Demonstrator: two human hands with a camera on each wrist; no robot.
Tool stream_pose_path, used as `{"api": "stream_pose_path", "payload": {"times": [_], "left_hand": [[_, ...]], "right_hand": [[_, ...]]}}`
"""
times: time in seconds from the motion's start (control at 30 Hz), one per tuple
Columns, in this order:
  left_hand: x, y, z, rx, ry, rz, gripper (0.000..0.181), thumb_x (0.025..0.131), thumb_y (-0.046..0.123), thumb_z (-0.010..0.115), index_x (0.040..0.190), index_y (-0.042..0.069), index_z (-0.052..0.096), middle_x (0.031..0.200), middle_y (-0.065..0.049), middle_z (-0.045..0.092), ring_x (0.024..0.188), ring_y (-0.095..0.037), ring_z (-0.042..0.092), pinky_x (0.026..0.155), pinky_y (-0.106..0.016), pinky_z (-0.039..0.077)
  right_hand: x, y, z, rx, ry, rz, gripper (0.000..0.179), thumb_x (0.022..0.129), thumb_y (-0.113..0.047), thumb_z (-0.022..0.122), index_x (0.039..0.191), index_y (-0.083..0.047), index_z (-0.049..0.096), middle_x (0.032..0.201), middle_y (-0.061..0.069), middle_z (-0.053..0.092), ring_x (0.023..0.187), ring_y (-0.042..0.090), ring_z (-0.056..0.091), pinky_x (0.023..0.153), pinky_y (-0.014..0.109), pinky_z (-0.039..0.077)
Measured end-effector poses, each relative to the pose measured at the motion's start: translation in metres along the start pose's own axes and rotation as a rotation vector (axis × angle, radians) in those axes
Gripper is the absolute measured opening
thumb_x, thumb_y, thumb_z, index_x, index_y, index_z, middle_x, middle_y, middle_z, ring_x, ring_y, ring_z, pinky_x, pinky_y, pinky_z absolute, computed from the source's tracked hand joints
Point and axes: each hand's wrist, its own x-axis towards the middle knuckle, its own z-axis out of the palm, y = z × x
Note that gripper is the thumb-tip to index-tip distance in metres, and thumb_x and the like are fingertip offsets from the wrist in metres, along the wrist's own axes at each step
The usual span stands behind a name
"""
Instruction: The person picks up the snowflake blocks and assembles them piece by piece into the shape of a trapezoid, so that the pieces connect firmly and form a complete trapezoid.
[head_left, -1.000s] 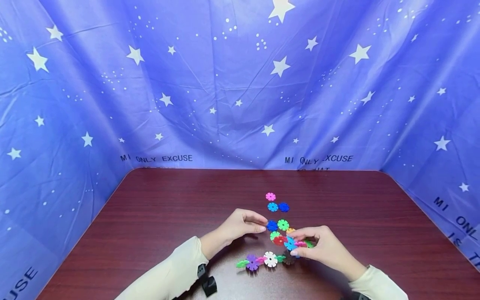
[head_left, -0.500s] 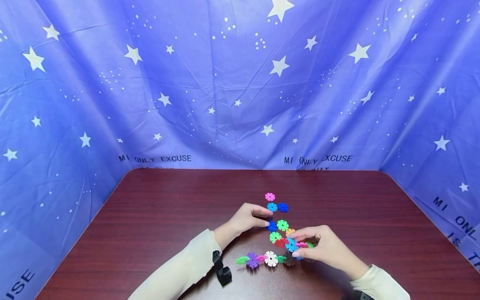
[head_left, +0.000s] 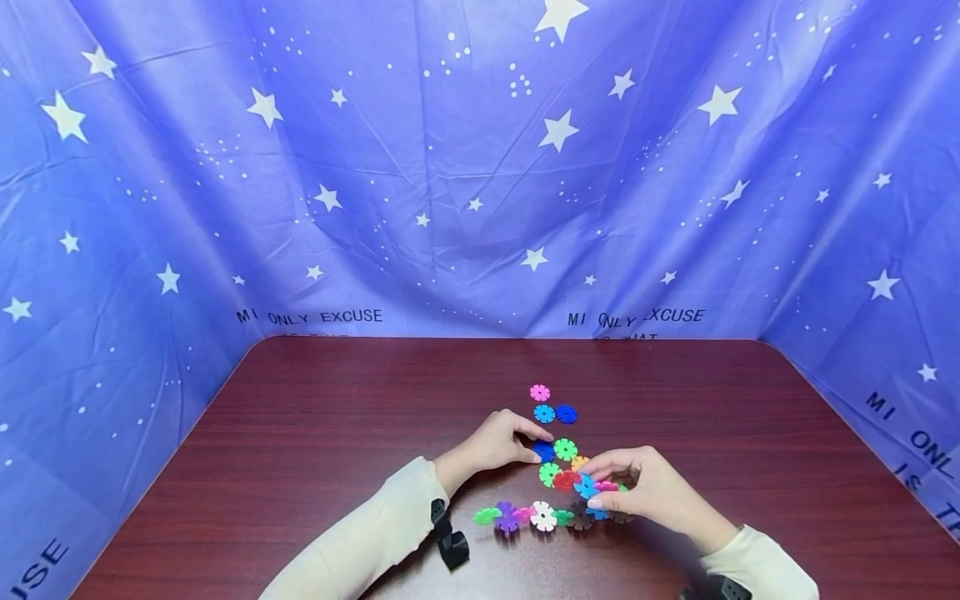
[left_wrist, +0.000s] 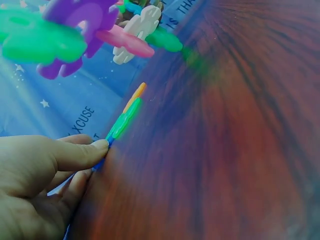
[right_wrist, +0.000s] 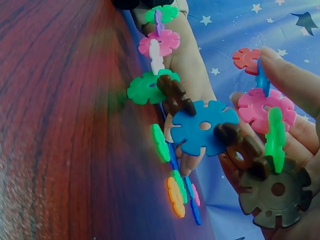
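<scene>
My right hand point(head_left: 652, 492) pinches a light blue snowflake disc point(head_left: 585, 486) at one end of a chain of interlocked plastic discs. Beside it, a red disc point(right_wrist: 246, 61) forms the chain's tip. The chain bends back through pink, green and brown discs, then runs leftward past a white disc point(head_left: 543, 516) and a purple disc point(head_left: 507, 517) to a green end. My left hand point(head_left: 498, 440) has thumb and fingers on a flat dark blue disc point(head_left: 543, 452), and the left wrist view shows them pinching its edge point(left_wrist: 100, 164). The palm hides part of the chain.
Loose discs lie on the dark red table point(head_left: 337, 433): a green disc point(head_left: 566, 449), another green disc point(head_left: 549, 475) and an orange disc point(head_left: 581, 462). Farther back are a pink disc point(head_left: 540, 392), a light blue disc point(head_left: 544, 413) and a dark blue disc point(head_left: 566, 414). A starry curtain point(head_left: 450, 167) surrounds the table.
My left hand has moved right, from the dark blue disc's left side to fingers over it. My right hand stays nearly in place, and the chain it holds has turned slightly.
</scene>
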Motion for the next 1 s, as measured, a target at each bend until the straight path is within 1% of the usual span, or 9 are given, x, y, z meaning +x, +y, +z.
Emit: {"api": "stream_pose_path", "payload": {"times": [0.1, 0.2, 0.3, 0.4, 0.57, 0.73, 0.83, 0.9, 1.0], "left_hand": [[0.0, 0.002, 0.001, 0.043, -0.004, 0.0, 0.025, 0.076, 0.006, 0.078, 0.101, 0.011, 0.075, 0.099, 0.0, 0.072, 0.07, 0.001, 0.055, 0.063, -0.016, 0.048], [-0.001, 0.003, 0.001, 0.049, -0.01, -0.007, 0.026, 0.075, 0.006, 0.078, 0.1, 0.011, 0.074, 0.096, 0.003, 0.072, 0.075, -0.001, 0.056, 0.064, -0.016, 0.048], [-0.002, 0.002, 0.001, 0.026, -0.002, -0.017, 0.028, 0.073, 0.003, 0.079, 0.1, 0.011, 0.074, 0.095, 0.002, 0.071, 0.078, -0.003, 0.057, 0.064, -0.017, 0.049], [-0.005, 0.002, 0.0, -0.023, 0.043, -0.054, 0.029, 0.071, -0.001, 0.08, 0.098, 0.009, 0.074, 0.093, 0.0, 0.07, 0.077, -0.005, 0.058, 0.065, -0.018, 0.05], [-0.011, -0.001, -0.005, -0.14, 0.15, -0.147, 0.024, 0.071, -0.003, 0.079, 0.093, 0.004, 0.073, 0.084, -0.003, 0.068, 0.069, -0.006, 0.058, 0.063, -0.02, 0.051], [-0.021, 0.0, -0.011, -0.386, 0.215, -0.228, 0.022, 0.074, -0.006, 0.074, 0.096, -0.005, 0.069, 0.076, -0.006, 0.066, 0.065, -0.009, 0.059, 0.059, -0.025, 0.054], [-0.028, 0.005, -0.014, -0.499, 0.216, -0.248, 0.022, 0.079, -0.006, 0.069, 0.1, -0.011, 0.066, 0.076, -0.009, 0.067, 0.064, -0.011, 0.063, 0.062, -0.028, 0.056], [-0.034, 0.011, -0.015, -0.527, 0.207, -0.251, 0.022, 0.082, -0.005, 0.065, 0.102, -0.013, 0.064, 0.079, -0.014, 0.068, 0.065, -0.011, 0.064, 0.064, -0.03, 0.057], [-0.043, 0.02, -0.017, -0.538, 0.182, -0.254, 0.022, 0.087, -0.002, 0.061, 0.105, -0.014, 0.064, 0.085, -0.02, 0.07, 0.068, -0.017, 0.067, 0.068, -0.033, 0.057]], "right_hand": [[0.0, 0.0, 0.0, 0.006, 0.001, -0.002, 0.023, 0.079, -0.008, 0.075, 0.102, -0.005, 0.07, 0.087, 0.0, 0.072, 0.075, 0.009, 0.065, 0.052, 0.027, 0.05], [0.0, -0.001, 0.0, 0.014, 0.003, -0.004, 0.023, 0.08, -0.008, 0.074, 0.102, -0.004, 0.07, 0.087, 0.001, 0.072, 0.075, 0.009, 0.065, 0.052, 0.027, 0.051], [-0.001, -0.002, 0.002, 0.015, 0.006, -0.006, 0.023, 0.08, -0.008, 0.074, 0.103, -0.003, 0.07, 0.088, 0.001, 0.072, 0.074, 0.008, 0.065, 0.054, 0.027, 0.052], [-0.001, -0.004, 0.003, 0.006, 0.015, -0.013, 0.024, 0.081, -0.009, 0.074, 0.104, -0.003, 0.069, 0.089, 0.001, 0.072, 0.074, 0.008, 0.065, 0.054, 0.027, 0.052], [0.0, -0.007, 0.004, -0.021, 0.041, -0.005, 0.026, 0.08, -0.011, 0.074, 0.105, -0.004, 0.07, 0.09, 0.003, 0.072, 0.068, 0.006, 0.063, 0.05, 0.026, 0.05], [0.001, -0.006, 0.002, -0.03, 0.067, 0.034, 0.027, 0.081, -0.013, 0.074, 0.106, -0.004, 0.07, 0.09, 0.003, 0.072, 0.063, 0.007, 0.06, 0.048, 0.026, 0.049], [0.002, -0.005, 0.002, -0.03, 0.071, 0.049, 0.028, 0.081, -0.014, 0.074, 0.107, -0.005, 0.07, 0.091, 0.004, 0.072, 0.063, 0.007, 0.06, 0.049, 0.026, 0.049], [0.004, -0.006, 0.002, -0.032, 0.072, 0.057, 0.028, 0.081, -0.014, 0.074, 0.107, -0.005, 0.07, 0.09, 0.004, 0.072, 0.062, 0.007, 0.059, 0.049, 0.026, 0.049], [0.005, -0.008, 0.003, -0.037, 0.078, 0.066, 0.029, 0.081, -0.015, 0.074, 0.107, -0.004, 0.069, 0.087, 0.002, 0.071, 0.059, 0.007, 0.058, 0.047, 0.026, 0.048]]}}
